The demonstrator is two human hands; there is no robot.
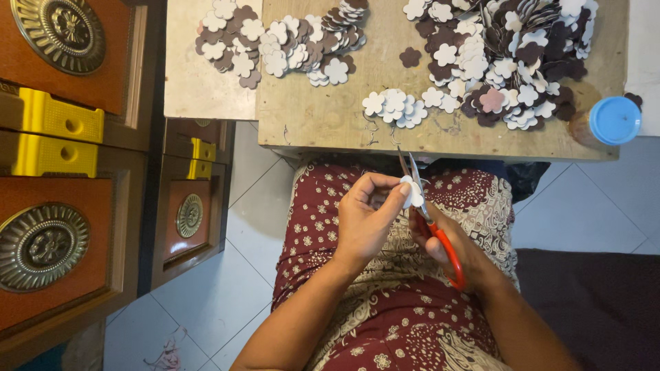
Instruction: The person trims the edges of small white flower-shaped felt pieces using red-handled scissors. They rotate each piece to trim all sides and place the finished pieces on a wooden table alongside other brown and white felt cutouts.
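My left hand (364, 220) pinches a small white flower-shaped piece (411, 192) between thumb and fingers, held over my lap. My right hand (457, 251) grips red-handled scissors (430, 220), whose blades point up past the white piece toward the table edge. Both hands are close together, just below the wooden board (323, 113). On the board lie heaps of white, brown and a few pink flower cut-outs (509, 62), with a small white cluster (395, 106) nearest my hands.
A blue-lidded jar (614, 120) stands at the board's right edge. More cut-outs (275, 45) lie at the upper left. Wooden panels with round brass ornaments (41, 244) and yellow plastic pieces (58, 117) stand on the left. Pale floor tiles (206, 302) lie below.
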